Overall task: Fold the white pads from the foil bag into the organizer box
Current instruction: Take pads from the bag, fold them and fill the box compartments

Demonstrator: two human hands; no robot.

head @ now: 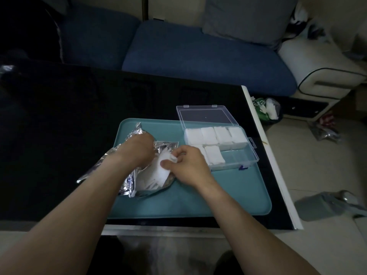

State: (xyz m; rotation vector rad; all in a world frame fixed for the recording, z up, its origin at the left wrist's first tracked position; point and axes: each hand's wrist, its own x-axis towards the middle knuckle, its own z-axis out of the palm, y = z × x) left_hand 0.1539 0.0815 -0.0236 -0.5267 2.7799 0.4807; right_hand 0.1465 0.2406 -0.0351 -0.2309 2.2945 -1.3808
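Note:
A crumpled silver foil bag lies on the left of a teal mat, its mouth open with several loose white pads showing inside. My left hand rests on the bag's upper part; its fingers are hidden. My right hand pinches one white pad at the bag's mouth. The clear organizer box sits at the mat's back right, lid open, with folded white pads in most compartments.
The mat lies on a dark glossy table with a white right edge. A blue sofa stands behind. On the floor at the right are a bag of rubbish and a grey slipper.

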